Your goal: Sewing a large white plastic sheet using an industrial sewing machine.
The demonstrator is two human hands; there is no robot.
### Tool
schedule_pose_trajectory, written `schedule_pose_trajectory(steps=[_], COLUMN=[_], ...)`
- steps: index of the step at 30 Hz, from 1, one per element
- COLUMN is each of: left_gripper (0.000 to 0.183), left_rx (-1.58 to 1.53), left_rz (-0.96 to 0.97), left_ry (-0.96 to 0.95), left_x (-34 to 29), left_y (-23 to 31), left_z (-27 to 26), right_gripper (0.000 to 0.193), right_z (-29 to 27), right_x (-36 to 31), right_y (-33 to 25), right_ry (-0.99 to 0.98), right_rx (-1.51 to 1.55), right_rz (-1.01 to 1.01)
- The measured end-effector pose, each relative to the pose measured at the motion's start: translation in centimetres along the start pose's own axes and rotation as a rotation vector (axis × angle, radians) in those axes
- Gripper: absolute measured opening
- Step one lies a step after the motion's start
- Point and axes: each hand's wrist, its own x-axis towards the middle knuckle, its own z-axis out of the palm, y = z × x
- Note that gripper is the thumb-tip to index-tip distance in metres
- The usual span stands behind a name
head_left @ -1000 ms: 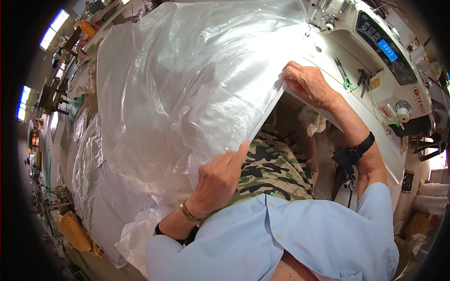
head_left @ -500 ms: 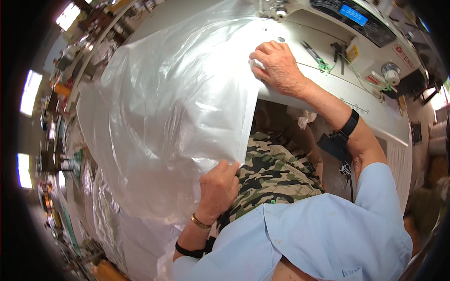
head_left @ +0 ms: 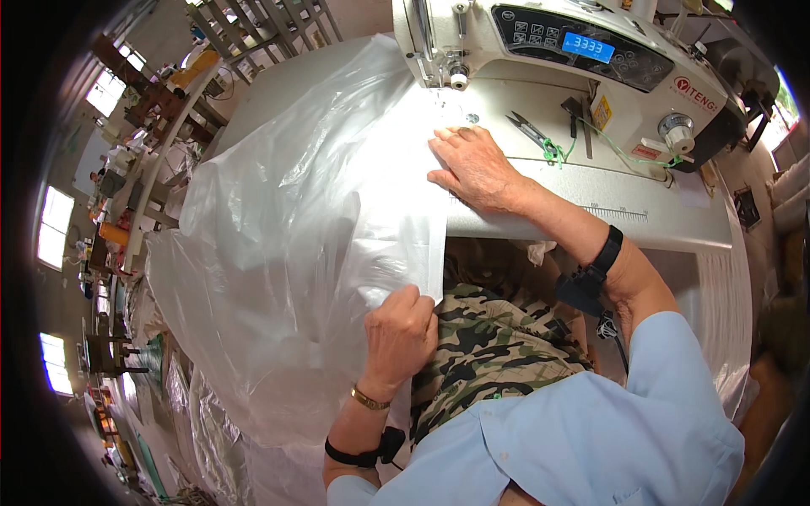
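Observation:
A large sheet of translucent white plastic film spreads over the left of the sewing table, its straight right edge running from the sewing machine's needle area down toward my lap. My left hand is closed on the lower end of that edge, just above my camouflage trousers. Near the needle area my right hand lies flat, fingers stretched out; its fingertips rest by the film's edge and the palm is over the table. Lamp glare washes out the film under the needle.
Thread snips with green thread lie right of the needle, beside a dark-handled tool. A ruler scale runs along the table's front edge. Film hangs off the table at left. Behind stand a slatted metal rack and a cluttered bench.
My right hand has gone from pinching the film's edge to lying flat with fingers extended. My left hand keeps its grip on the lower edge. The view has shifted, showing more of the machine.

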Motion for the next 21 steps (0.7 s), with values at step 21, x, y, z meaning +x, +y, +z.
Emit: schedule_pose_trajectory(steps=[21], left_gripper=[0.017], left_rx=[0.08], left_rz=[-0.064], left_ry=[0.035], left_x=[15.6], left_y=[-4.9], left_z=[1.4], right_gripper=[0.036], right_z=[0.7], right_x=[0.3], right_y=[0.6], right_ry=[0.23], right_rx=[0.186], right_rz=[-0.081])
